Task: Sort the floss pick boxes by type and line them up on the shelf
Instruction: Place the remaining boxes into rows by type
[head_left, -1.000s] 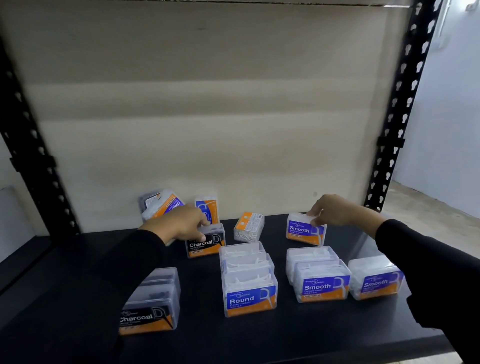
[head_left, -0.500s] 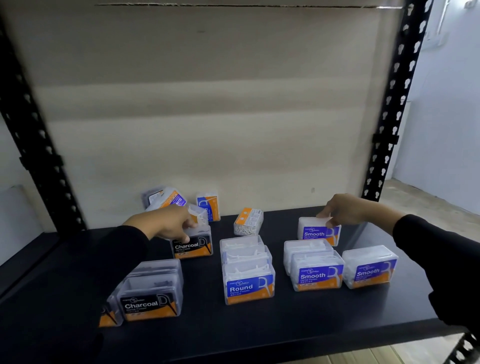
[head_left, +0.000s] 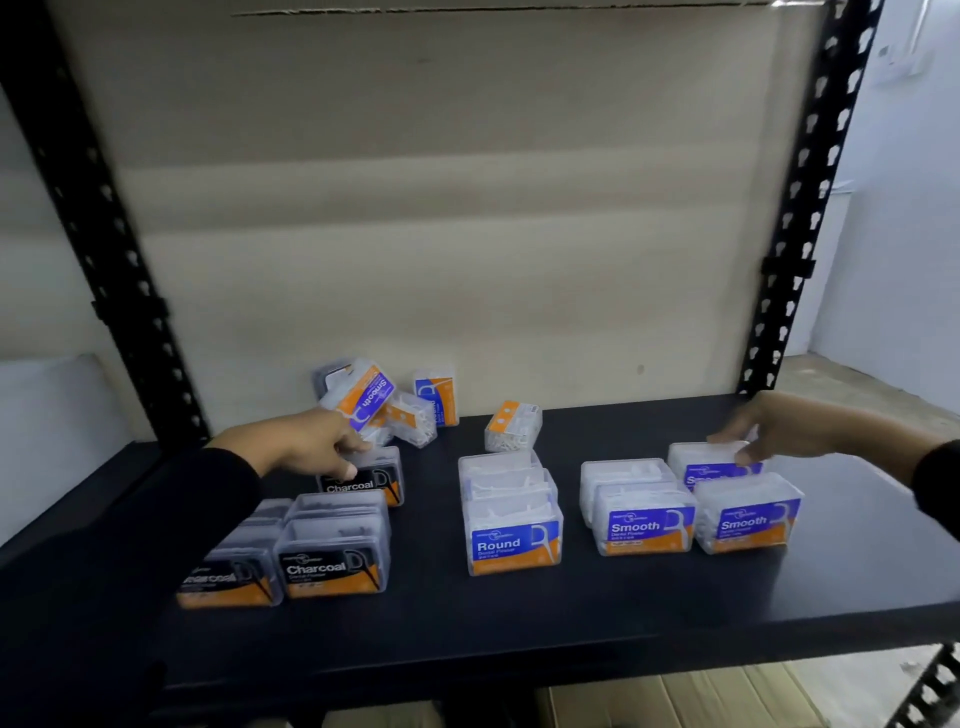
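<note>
Clear floss pick boxes stand in columns on the black shelf (head_left: 597, 618): Charcoal (head_left: 332, 566) at the left, Round (head_left: 511, 538) in the middle, Smooth (head_left: 644, 525) at the right. My left hand (head_left: 306, 447) pinches one Charcoal box (head_left: 376, 475) just behind the Charcoal columns, thumb on its front and fingers on its lid. My right hand (head_left: 769, 428) holds a Smooth box (head_left: 709, 465) by its top, directly behind the rightmost Smooth box (head_left: 748, 519). Loose boxes lie at the back: a tilted Smooth one (head_left: 363, 397), an upright one (head_left: 438, 395) and one on its side (head_left: 513, 426).
A cardboard panel (head_left: 441, 234) closes the back of the shelf. Black perforated uprights (head_left: 795, 244) stand at both rear corners. Cardboard boxes (head_left: 675, 696) show below the shelf's front edge. A white wall and floor lie to the right.
My left hand has drawn the Charcoal box forward toward its columns. My right hand has carried the Smooth box rightward and forward, to behind the rightmost Smooth box.
</note>
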